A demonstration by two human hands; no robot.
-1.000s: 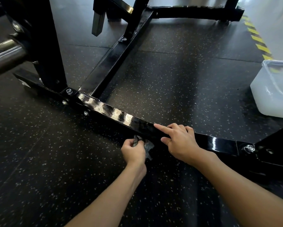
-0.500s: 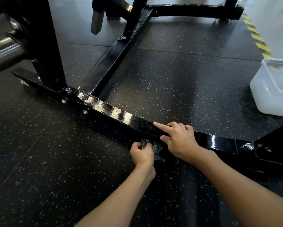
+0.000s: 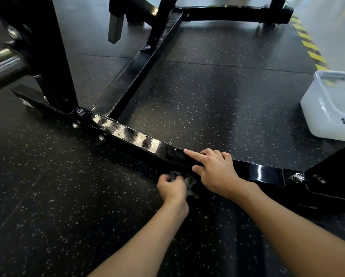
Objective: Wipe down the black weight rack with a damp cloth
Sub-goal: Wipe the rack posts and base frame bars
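Here, the left hand point(image 3: 172, 186) grips a bunched grey cloth point(image 3: 190, 181) against the near face of the rack's point(image 3: 127, 134) floor bar; the right hand point(image 3: 217, 172) rests on top of that bar, forefinger stretched flat, holding nothing; a white tub point(image 3: 331, 110) stands beyond the bar.

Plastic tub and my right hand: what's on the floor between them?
In the head view, only bare speckled floor lies between the plastic tub and the right hand, which rests on the rack's base bar.

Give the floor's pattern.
Black floor flecked with small pale speckles; the head view shows it clearly.
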